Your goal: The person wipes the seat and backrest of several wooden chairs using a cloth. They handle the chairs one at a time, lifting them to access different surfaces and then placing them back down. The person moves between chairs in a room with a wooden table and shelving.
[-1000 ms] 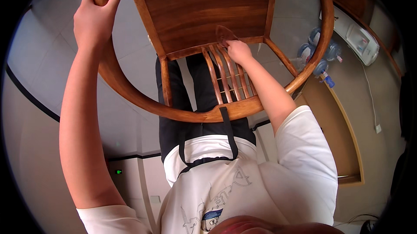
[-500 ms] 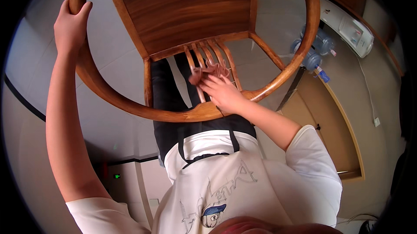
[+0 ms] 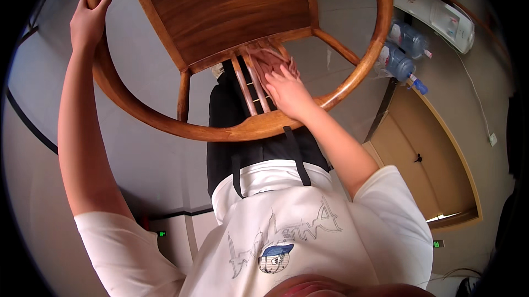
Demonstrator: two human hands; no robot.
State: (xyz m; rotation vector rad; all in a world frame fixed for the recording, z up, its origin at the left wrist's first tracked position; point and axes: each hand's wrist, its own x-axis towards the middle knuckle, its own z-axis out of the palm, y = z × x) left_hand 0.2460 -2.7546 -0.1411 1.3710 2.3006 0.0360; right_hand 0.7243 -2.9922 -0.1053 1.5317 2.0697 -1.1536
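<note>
A brown wooden armchair (image 3: 242, 131) with a curved rail stands in front of me, its seat (image 3: 231, 7) on the far side. My left hand (image 3: 87, 24) is wrapped round the end of the left armrest, thumb along its inner side. At the chair back, my right hand (image 3: 289, 93) holds a pinkish-brown cloth (image 3: 265, 61) against the slats (image 3: 247, 88), near where they meet the seat. Its fingers lie stretched over the bunched cloth, which covers the upper part of the right-hand slats. Two slats on the left show bare below it.
Two clear blue water bottles (image 3: 398, 61) lie on the floor to the right of the chair, beside a white appliance (image 3: 441, 19). A white cord (image 3: 476, 96) runs down to a wall socket. Further right is a tan door (image 3: 427, 159).
My right hand and the cloth have moved up the slats toward the seat and slightly right. My left hand keeps its hold on the armrest. The view has shifted a little.
</note>
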